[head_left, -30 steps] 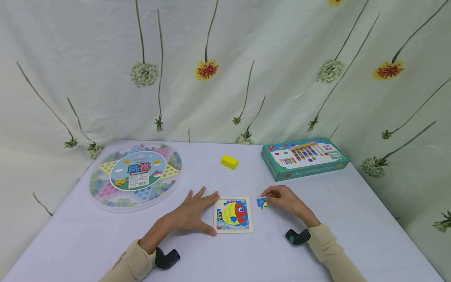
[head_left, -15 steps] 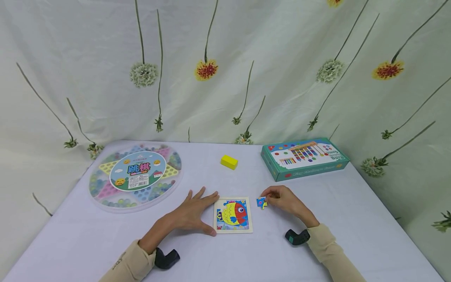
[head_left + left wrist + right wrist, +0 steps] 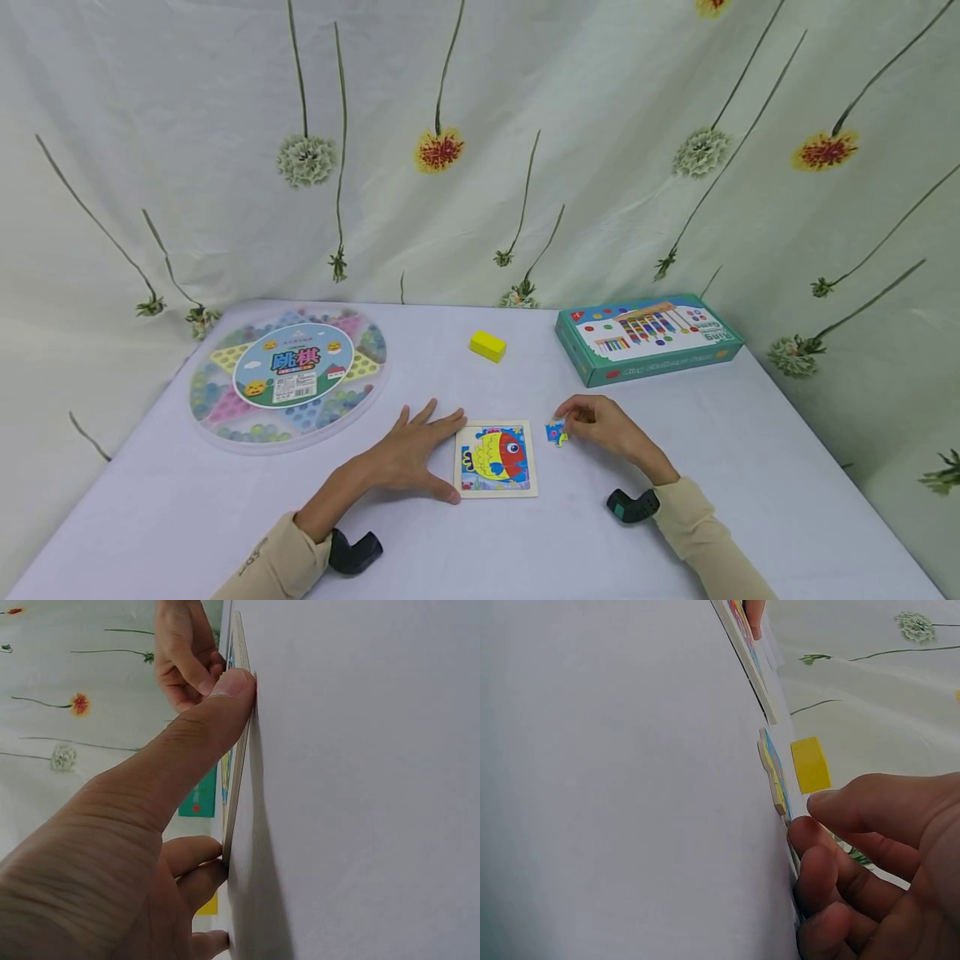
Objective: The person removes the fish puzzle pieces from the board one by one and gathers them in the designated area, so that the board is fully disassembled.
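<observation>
A square wooden fish puzzle board (image 3: pixel 497 458) lies on the table, with a bare pale patch at its upper left. My left hand (image 3: pixel 412 451) is spread beside it, thumb at the near left corner and a fingertip at the far one. In the left wrist view, the thumb (image 3: pixel 191 735) presses against the board's edge. Just right of the board lies a small blue and yellow puzzle piece (image 3: pixel 555 432). My right hand (image 3: pixel 602 423) has loosely bent fingers at the piece's right edge. The right wrist view shows a gap between thumb and index fingertip, the piece (image 3: pixel 774 771) flat beyond them.
Behind the board sits a yellow block (image 3: pixel 488 346). A round Chinese checkers set (image 3: pixel 300 433) is at the far left, and a green game box (image 3: pixel 660 367) at the back right. A flower-print cloth (image 3: pixel 600 83) hangs behind the table.
The right fingertips have shifted very slightly left over the puzzle piece. The left hand and the board stay in place.
</observation>
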{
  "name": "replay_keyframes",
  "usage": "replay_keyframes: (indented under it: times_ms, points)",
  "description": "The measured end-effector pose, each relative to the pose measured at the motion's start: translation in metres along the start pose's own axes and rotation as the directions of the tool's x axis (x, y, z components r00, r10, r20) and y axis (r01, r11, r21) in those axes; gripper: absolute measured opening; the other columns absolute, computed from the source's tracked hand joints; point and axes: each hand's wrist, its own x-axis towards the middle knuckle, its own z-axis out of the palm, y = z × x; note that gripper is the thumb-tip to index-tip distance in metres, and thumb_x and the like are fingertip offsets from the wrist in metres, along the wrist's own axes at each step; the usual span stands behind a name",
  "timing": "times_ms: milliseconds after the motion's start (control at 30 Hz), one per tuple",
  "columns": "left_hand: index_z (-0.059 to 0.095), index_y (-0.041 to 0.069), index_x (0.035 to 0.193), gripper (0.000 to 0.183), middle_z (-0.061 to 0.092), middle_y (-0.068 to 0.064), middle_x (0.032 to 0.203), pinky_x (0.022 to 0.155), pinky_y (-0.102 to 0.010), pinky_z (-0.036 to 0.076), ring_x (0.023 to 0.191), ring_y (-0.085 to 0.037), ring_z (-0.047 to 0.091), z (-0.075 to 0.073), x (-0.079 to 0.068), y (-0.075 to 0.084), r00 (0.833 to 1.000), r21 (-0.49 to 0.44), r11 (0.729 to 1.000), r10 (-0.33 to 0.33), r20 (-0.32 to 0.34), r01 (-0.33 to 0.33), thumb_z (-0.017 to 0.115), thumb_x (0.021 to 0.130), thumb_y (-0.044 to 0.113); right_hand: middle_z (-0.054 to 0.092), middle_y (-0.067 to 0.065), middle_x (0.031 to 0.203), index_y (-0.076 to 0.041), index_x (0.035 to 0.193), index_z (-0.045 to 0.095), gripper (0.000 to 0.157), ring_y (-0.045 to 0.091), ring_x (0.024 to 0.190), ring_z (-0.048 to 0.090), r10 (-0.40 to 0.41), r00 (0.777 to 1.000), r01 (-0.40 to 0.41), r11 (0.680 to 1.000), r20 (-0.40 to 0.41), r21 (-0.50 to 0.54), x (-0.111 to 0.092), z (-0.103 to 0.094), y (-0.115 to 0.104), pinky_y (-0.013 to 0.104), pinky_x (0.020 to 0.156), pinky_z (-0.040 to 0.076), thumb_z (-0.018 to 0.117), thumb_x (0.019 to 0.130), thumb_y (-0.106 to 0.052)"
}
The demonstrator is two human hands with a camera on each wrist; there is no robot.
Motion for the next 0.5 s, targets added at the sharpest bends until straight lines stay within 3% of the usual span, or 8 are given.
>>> replay_keyframes:
  times_ms: [233, 500]
  points:
    - [0.038, 0.018, 0.148, 0.103, 0.032, 0.003, 0.155, 0.114, -0.062, -0.005, 0.147, -0.034, 0.007, 0.0002, 0.0009, -0.0005, 1.0, 0.0, 1.0, 0.001, -0.001, -0.001, 0.083, 0.062, 0.053, 0.055, 0.003, 0.077, 0.002, 0.104, 0.065, 0.017, 0.012, 0.065, 0.046, -0.025, 1.0, 0.025, 1.0, -0.013, 0.009, -0.0011, 0.0001, -0.0032, 0.019, 0.054, 0.038, 0.06, 0.089, -0.003]
    - [0.039, 0.017, 0.148, 0.103, 0.032, 0.002, 0.155, 0.114, -0.062, -0.004, 0.147, -0.034, 0.007, 0.0001, 0.0003, -0.0007, 1.0, -0.004, 1.0, 0.001, -0.002, -0.001, 0.083, 0.062, 0.054, 0.054, 0.002, 0.076, -0.003, 0.1, 0.067, 0.014, 0.014, 0.068, 0.048, -0.043, 0.997, 0.041, 0.999, -0.057, -0.036, 0.0015, 0.0037, -0.0063, 0.019, 0.056, 0.04, 0.061, 0.088, -0.002]
